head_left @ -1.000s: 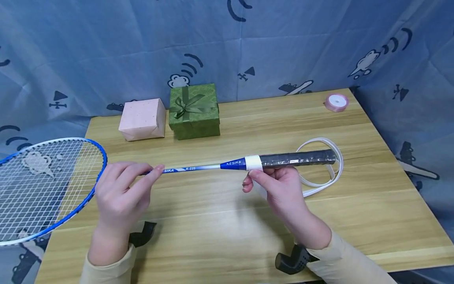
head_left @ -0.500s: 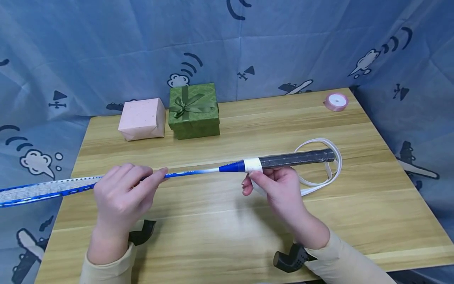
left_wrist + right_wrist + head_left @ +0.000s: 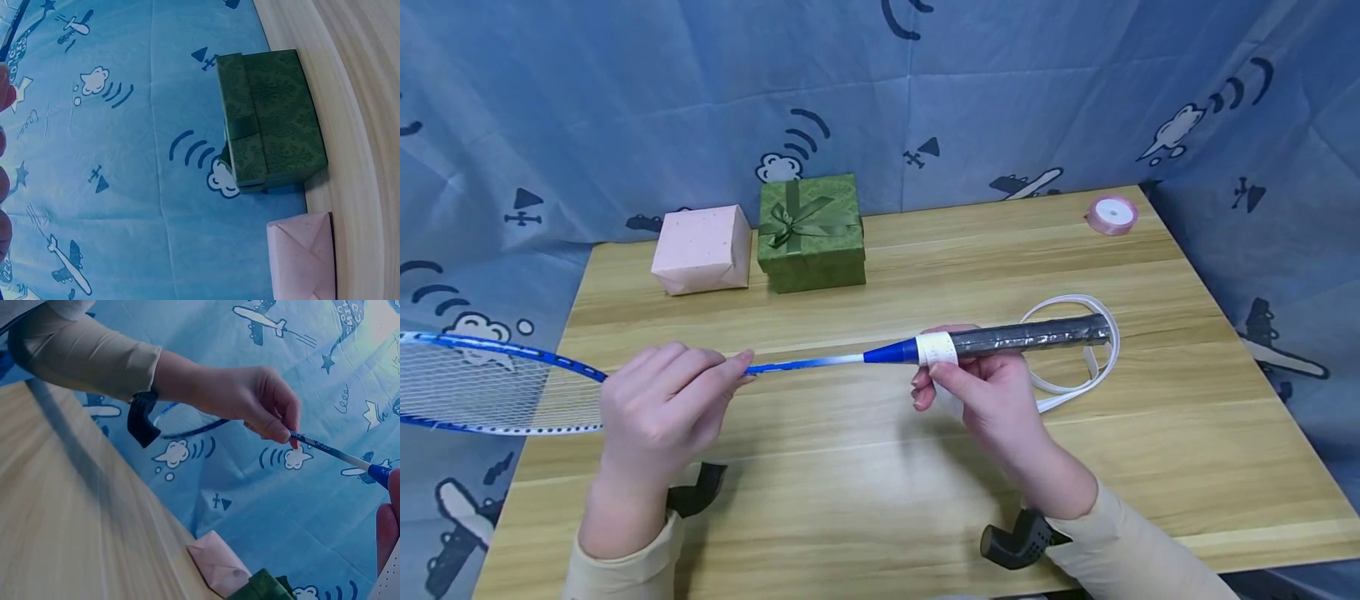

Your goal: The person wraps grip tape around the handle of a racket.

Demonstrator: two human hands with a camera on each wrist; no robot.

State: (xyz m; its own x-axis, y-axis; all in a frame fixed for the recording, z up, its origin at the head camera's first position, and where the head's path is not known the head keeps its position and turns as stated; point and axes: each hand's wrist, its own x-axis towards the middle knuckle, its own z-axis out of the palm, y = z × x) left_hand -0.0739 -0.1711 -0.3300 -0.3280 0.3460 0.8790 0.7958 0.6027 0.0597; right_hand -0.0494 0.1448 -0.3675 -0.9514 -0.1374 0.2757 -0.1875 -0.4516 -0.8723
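Observation:
A badminton racket (image 3: 808, 364) lies across the head view above the table, its strung head at the left and its black handle at the right. My left hand (image 3: 662, 408) pinches the thin blue and white shaft near the head. White perforated grip tape (image 3: 938, 348) is wrapped around the handle's top, beside the blue cone. My right hand (image 3: 996, 392) holds this tape against the handle between thumb and fingers. The rest of the tape hangs in a loose loop around the handle's end. In the right wrist view, the left hand (image 3: 272, 403) grips the shaft.
A pink wrapped box (image 3: 700, 250) and a green gift box (image 3: 811, 235) with a bow stand at the back of the wooden table (image 3: 850, 500). A pink ribbon spool (image 3: 1111, 216) lies at the back right. Blue patterned cloth (image 3: 1000, 92) hangs behind.
The racket has rolled about its shaft: its head went from broadly face-on, through nearly edge-on, to a partly tilted face. Right fingertips now show above the handle. Both hands stay nearly in place.

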